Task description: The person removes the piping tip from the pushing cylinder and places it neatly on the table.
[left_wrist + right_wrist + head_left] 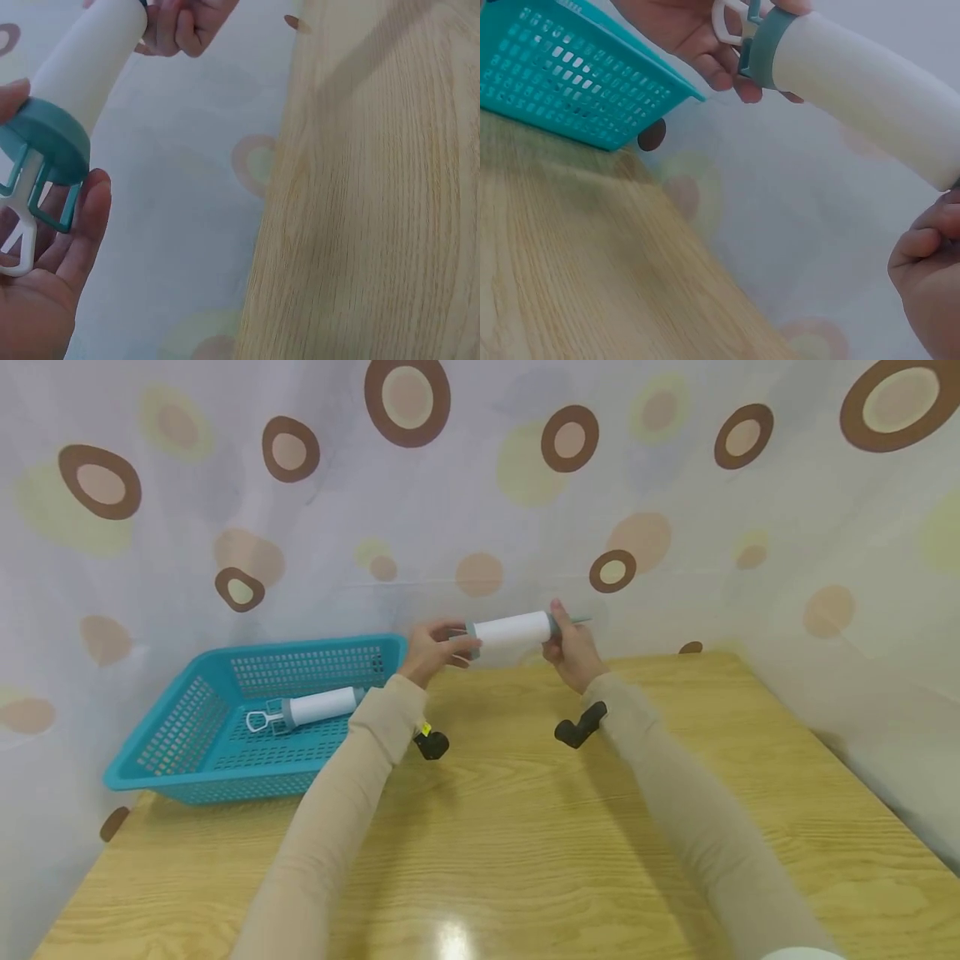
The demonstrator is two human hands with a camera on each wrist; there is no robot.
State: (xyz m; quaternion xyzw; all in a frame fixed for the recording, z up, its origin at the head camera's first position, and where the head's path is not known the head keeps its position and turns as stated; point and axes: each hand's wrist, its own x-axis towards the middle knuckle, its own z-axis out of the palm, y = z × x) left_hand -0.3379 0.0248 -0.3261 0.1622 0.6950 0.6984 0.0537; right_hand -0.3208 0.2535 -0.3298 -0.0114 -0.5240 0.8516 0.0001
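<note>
Both hands hold a large plastic syringe (513, 632) above the far table edge, tilted slightly with its right end higher. It has a white barrel, grey-green end caps, a thin nozzle at the right and a white loop handle (28, 238) at the left. My left hand (429, 653) holds the handle end, thumb on the cap (49, 138) and fingers beneath the loops. My right hand (576, 656) grips the nozzle end, thumb raised along the cap. A similar syringe (322, 706) lies in the blue basket (217, 785); my left arm partly hides its nozzle end.
The basket stands at the left of the wood-grain table (510, 827). Behind the table hangs a pale curtain (480, 510) with brown and yellow spots. Black camera mounts (581, 725) stick out from both wrists.
</note>
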